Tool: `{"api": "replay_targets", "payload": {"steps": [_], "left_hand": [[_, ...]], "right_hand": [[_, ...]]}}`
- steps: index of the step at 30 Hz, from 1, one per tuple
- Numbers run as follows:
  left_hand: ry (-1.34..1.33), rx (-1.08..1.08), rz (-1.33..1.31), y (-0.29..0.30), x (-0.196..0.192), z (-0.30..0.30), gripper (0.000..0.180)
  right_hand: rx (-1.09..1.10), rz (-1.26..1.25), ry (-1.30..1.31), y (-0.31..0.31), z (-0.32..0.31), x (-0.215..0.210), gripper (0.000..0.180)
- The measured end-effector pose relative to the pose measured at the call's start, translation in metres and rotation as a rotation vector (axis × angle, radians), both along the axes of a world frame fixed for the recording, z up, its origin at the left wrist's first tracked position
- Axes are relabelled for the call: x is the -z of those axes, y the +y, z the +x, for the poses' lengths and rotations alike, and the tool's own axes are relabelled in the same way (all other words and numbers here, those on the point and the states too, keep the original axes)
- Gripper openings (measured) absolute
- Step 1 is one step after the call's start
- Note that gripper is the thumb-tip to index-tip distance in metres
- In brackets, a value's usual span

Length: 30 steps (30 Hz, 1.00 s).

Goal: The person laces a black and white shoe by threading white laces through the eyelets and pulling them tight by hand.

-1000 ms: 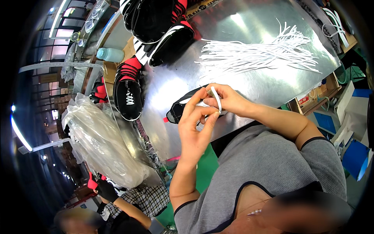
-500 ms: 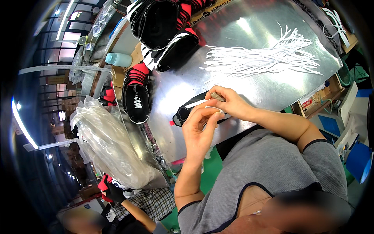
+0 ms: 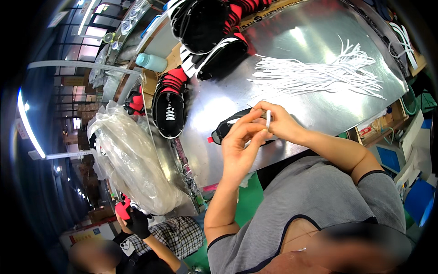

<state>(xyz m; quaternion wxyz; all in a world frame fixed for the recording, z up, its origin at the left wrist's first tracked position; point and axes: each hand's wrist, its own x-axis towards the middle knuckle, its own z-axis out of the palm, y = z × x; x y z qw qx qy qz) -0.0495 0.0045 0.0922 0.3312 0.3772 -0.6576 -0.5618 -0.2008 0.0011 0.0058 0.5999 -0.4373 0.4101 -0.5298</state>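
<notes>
On the metal table, a black shoe upper (image 3: 222,129) with a red tab lies partly hidden beneath my hands. My left hand (image 3: 241,145) is closed, thumb against fingers, pinching a white shoelace (image 3: 268,119) whose short length stands up between the two hands. Close beside it, my right hand (image 3: 284,124) is closed around an awl-like tool; its thin tip pokes out past the fingers, and most of the handle is covered. Farther off, a loose bundle of white shoelaces (image 3: 319,75) spreads over the table (image 3: 292,45).
A black-and-red shoe upper (image 3: 169,112) with white lacing sits at the table's left edge. More uppers (image 3: 200,29) are heaped behind it, near a pale blue bottle (image 3: 152,62). Left stands a big clear plastic bag (image 3: 132,160). A co-worker's gloved hand (image 3: 137,223) holds a red-and-black piece.
The white lace now stands upright between my hands, and my right hand has turned, covering more of the tool's handle. The whole view has shifted slightly, moving the table contents rightward.
</notes>
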Motion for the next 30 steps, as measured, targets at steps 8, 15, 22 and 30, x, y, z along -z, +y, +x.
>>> {"api": "replay_targets", "payload": {"steps": [8, 15, 22, 30], "left_hand": [[-0.105, 0.070, 0.046, -0.011, 0.000, -0.004, 0.012], [-0.265, 0.012, -0.222, -0.013, 0.006, -0.011, 0.010], [-0.297, -0.067, -0.246, -0.013, 0.017, -0.016, 0.008], [-0.356, -0.037, -0.239, -0.017, 0.023, -0.012, 0.006]], "right_hand": [[-0.069, -0.033, 0.159, -0.004, -0.006, -0.010, 0.024], [-0.082, -0.061, 0.422, -0.009, -0.009, -0.006, 0.038], [-0.054, -0.157, 0.849, -0.010, -0.011, -0.011, 0.059], [-0.023, -0.233, 1.023, -0.011, -0.010, -0.005, 0.060]]}}
